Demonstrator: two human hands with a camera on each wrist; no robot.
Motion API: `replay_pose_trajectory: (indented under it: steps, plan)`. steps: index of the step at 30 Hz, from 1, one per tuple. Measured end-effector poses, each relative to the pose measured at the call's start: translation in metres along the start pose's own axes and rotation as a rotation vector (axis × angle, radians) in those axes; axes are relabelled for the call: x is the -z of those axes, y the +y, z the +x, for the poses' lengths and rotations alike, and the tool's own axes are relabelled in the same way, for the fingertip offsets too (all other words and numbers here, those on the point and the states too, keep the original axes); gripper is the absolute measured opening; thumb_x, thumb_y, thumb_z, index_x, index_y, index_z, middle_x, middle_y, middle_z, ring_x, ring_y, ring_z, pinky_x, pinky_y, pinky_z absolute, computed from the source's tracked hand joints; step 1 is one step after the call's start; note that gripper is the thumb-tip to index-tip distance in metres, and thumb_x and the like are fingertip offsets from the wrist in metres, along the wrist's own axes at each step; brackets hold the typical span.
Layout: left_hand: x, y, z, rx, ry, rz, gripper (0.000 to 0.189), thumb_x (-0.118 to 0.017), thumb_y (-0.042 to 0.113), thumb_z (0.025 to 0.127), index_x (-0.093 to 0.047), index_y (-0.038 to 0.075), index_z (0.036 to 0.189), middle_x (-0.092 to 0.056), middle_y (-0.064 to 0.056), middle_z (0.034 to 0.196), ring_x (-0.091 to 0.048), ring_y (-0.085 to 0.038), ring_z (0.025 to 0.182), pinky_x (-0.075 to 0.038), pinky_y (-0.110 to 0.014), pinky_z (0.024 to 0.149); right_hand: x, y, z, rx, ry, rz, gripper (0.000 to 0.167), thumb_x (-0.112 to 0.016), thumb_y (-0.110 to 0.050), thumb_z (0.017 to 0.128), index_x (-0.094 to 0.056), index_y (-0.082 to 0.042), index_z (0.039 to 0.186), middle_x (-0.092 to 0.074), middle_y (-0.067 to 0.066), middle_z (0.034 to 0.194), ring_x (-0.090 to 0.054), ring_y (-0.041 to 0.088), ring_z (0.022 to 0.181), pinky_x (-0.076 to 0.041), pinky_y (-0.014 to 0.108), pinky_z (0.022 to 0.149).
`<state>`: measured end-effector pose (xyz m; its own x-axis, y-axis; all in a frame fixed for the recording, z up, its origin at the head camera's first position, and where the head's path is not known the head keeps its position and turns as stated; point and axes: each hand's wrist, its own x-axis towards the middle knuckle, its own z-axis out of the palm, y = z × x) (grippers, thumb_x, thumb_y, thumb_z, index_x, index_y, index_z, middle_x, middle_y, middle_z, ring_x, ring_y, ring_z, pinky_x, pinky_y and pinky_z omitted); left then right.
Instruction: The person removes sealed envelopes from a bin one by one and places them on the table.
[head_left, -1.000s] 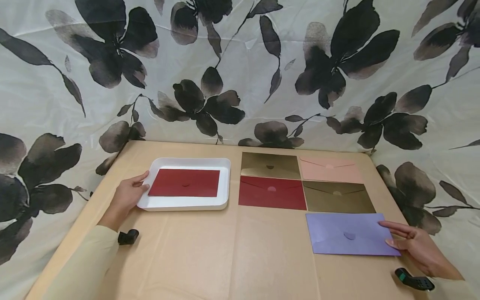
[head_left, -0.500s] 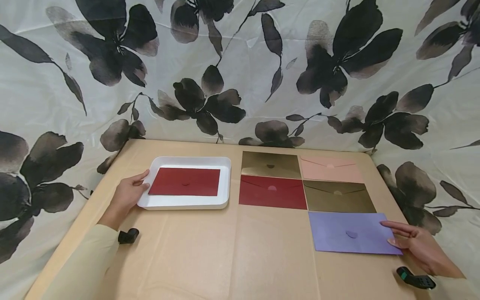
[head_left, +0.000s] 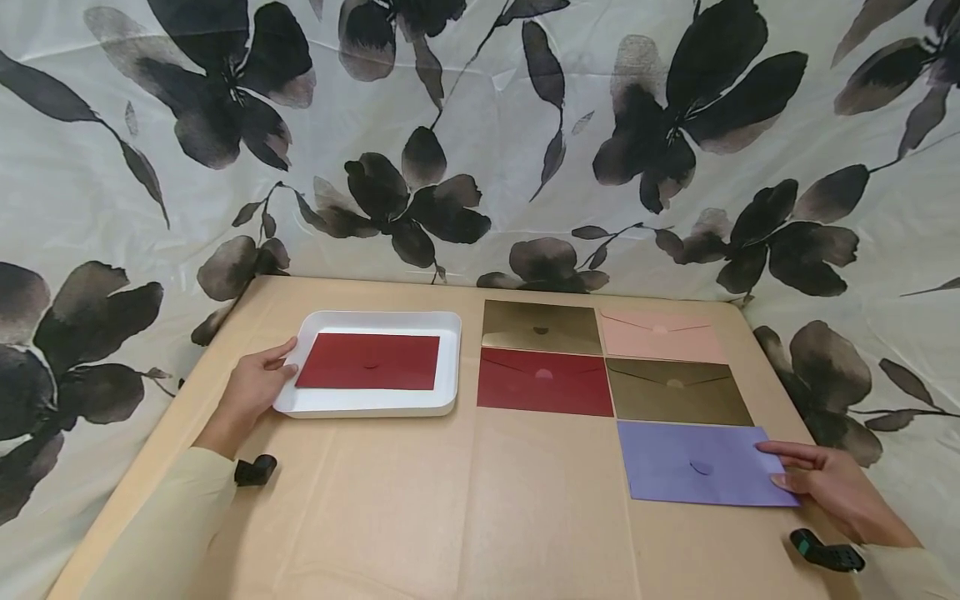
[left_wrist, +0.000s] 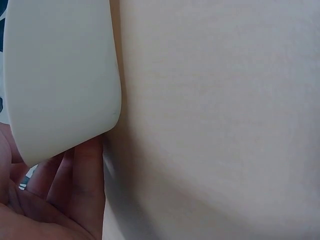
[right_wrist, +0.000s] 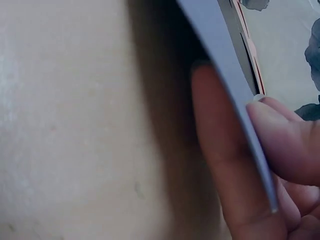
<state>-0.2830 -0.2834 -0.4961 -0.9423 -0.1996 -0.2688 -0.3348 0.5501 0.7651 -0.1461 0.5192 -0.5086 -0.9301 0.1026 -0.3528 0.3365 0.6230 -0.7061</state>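
My left hand [head_left: 253, 390] grips the left end of a white tray [head_left: 360, 405], its fingers curled against the tray wall [left_wrist: 65, 75] in the left wrist view. A red envelope [head_left: 367, 362] lies in the tray. At the right, my right hand [head_left: 840, 486] pinches the right edge of a purple envelope [head_left: 701, 468]. The right wrist view shows the thumb [right_wrist: 287, 137] on one face of the envelope and a finger [right_wrist: 220, 120] under the other, with that edge lifted off the table and a shadow below it.
Beyond the purple envelope lie a gold envelope [head_left: 539, 326], a pink envelope [head_left: 660, 340], a second red envelope [head_left: 543, 385] and a second gold envelope [head_left: 678, 392], side by side in two rows. A floral cloth [head_left: 525, 125] hangs behind the wooden table [head_left: 450, 500].
Both hands keep their holds. The purple envelope has shifted only very slightly, while the tray and the other envelopes stay in place.
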Motion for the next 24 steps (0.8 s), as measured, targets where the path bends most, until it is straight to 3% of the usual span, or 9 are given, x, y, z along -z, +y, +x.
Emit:
replay_pose_trajectory:
  steps: [6,10,13,16,24]
  plan:
    - [0.000,0.000,0.001,0.016,-0.002,-0.005,0.059,-0.051,0.014,0.107,-0.030,0.021,0.162,-0.030,-0.025,0.168,-0.026,-0.046,0.158,-0.033,-0.062,0.124,-0.002,-0.003,0.001,0.015,0.017,-0.067,0.049,-0.074,-0.006,0.091,-0.062,0.009,0.136,-0.042,0.044,0.152,-0.048,-0.023,0.093,-0.057,0.014,0.075]
    - [0.001,0.002,0.000,0.011,-0.005,-0.005,0.059,-0.051,0.014,0.107,-0.030,0.021,0.162,-0.033,-0.027,0.166,-0.029,-0.046,0.157,-0.035,-0.061,0.123,-0.002,-0.006,0.002,0.017,0.025,-0.101,0.048,-0.071,-0.006,0.092,-0.061,0.010,0.136,-0.056,0.037,0.143,-0.052,-0.019,0.091,-0.056,0.015,0.073]
    - [0.001,0.003,-0.001,0.007,-0.004,-0.002,0.059,-0.051,0.014,0.107,-0.031,0.021,0.162,-0.035,-0.028,0.165,-0.031,-0.046,0.156,-0.036,-0.060,0.123,-0.001,-0.009,0.002,0.019,0.030,-0.117,0.047,-0.070,-0.005,0.092,-0.062,0.010,0.136,-0.069,0.021,0.132,-0.053,-0.014,0.090,-0.054,0.016,0.072]
    - [0.001,0.004,-0.002,0.002,-0.006,0.001,0.059,-0.051,0.015,0.107,-0.030,0.020,0.162,-0.035,-0.029,0.164,-0.032,-0.047,0.155,-0.036,-0.060,0.122,0.000,-0.012,0.002,0.024,0.026,-0.126,0.046,-0.068,-0.003,0.092,-0.062,0.011,0.135,-0.070,0.013,0.128,-0.052,-0.009,0.088,-0.051,0.017,0.070]
    - [0.001,0.004,-0.003,-0.003,-0.008,-0.003,0.058,-0.051,0.015,0.107,-0.030,0.019,0.162,-0.036,-0.030,0.163,-0.032,-0.047,0.155,-0.036,-0.060,0.122,-0.002,-0.017,0.003,0.014,0.024,-0.142,0.047,-0.067,-0.001,0.092,-0.061,0.012,0.136,-0.064,0.030,0.135,-0.051,-0.007,0.088,-0.050,0.018,0.069]
